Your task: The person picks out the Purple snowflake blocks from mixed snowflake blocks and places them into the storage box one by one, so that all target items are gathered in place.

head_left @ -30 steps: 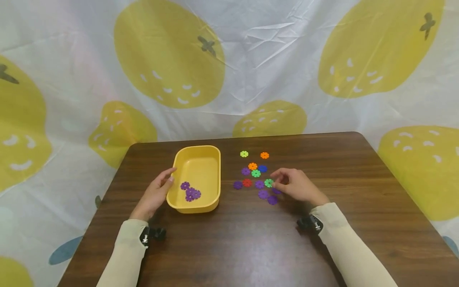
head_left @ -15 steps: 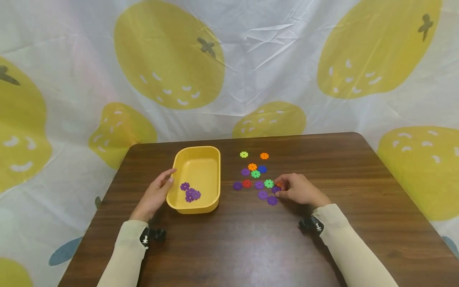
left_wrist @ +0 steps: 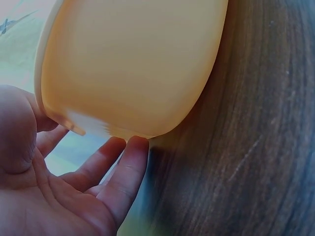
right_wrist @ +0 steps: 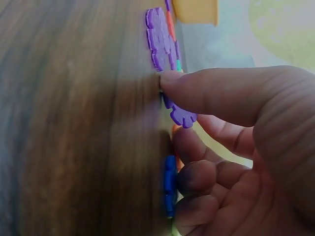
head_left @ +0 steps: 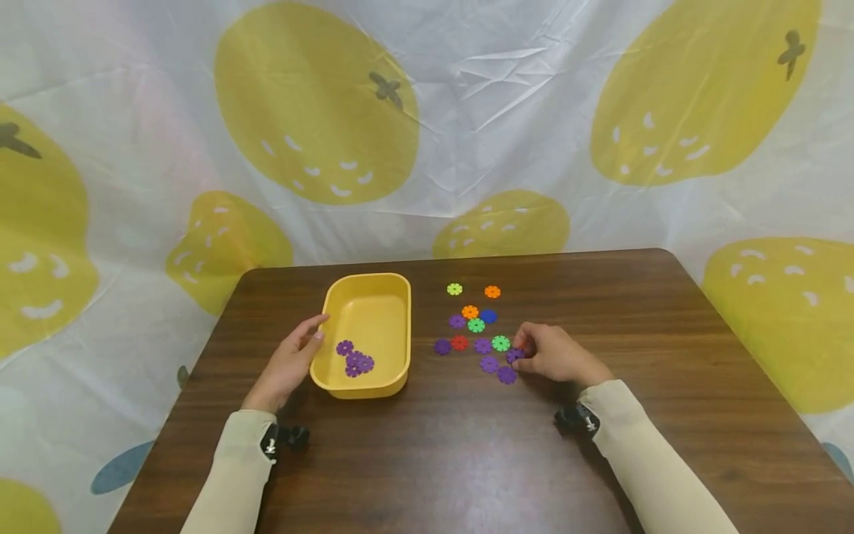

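My left hand (head_left: 288, 365) holds the near left side of a yellow plastic basin (head_left: 407, 326); in the left wrist view its thumb is at the rim and fingertips touch the outer wall (left_wrist: 133, 69). Several purple snowflake discs (head_left: 359, 362) lie inside the basin. At the right of the scattered discs, my right hand (head_left: 557, 354) has thumb and index finger around a purple snowflake disc (head_left: 515, 355), low over the table. The right wrist view shows the thumb covering part of this purple disc (right_wrist: 183, 117). A green disc (head_left: 501, 343) lies just left of those fingers.
Loose discs lie between basin and right hand: purple (head_left: 507, 374), red (head_left: 459, 343), orange (head_left: 470, 312), blue (head_left: 489, 316) and yellow-green (head_left: 454, 289). The brown wooden table (head_left: 427, 475) ends at a patterned curtain (head_left: 454, 111). Both wrists carry small black cameras (head_left: 570, 420).
My right hand has lowered slightly and its fingers have closed around the purple disc at the right. The left hand and basin stay put.
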### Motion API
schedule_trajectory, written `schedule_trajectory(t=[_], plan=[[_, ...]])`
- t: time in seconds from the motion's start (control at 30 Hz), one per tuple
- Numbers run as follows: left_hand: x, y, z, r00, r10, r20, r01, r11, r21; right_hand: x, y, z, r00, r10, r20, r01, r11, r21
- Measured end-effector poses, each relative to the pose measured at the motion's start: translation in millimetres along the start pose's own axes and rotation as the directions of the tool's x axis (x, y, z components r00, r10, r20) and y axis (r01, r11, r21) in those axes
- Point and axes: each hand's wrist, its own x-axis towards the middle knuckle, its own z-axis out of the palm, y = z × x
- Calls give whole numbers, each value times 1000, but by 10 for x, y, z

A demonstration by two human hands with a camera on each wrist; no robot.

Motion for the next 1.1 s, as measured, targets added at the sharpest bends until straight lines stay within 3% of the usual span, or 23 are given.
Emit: schedule_trajectory(t=[0.4,0.83,1.1], plan=[[-15,-15,-13,1000,1,3,-1,1000,2,25,-68,-6,998,-57,-6,56,997,-49],[5,-10,-20,1000,6,10,-6,1000,-2,113,-214,-33,988,-114,-101,115,993,0],[-7,-9,-20,1000,4,15,-4,1000,0,191,-371,-46,985,-146,-95,148,989,15]])
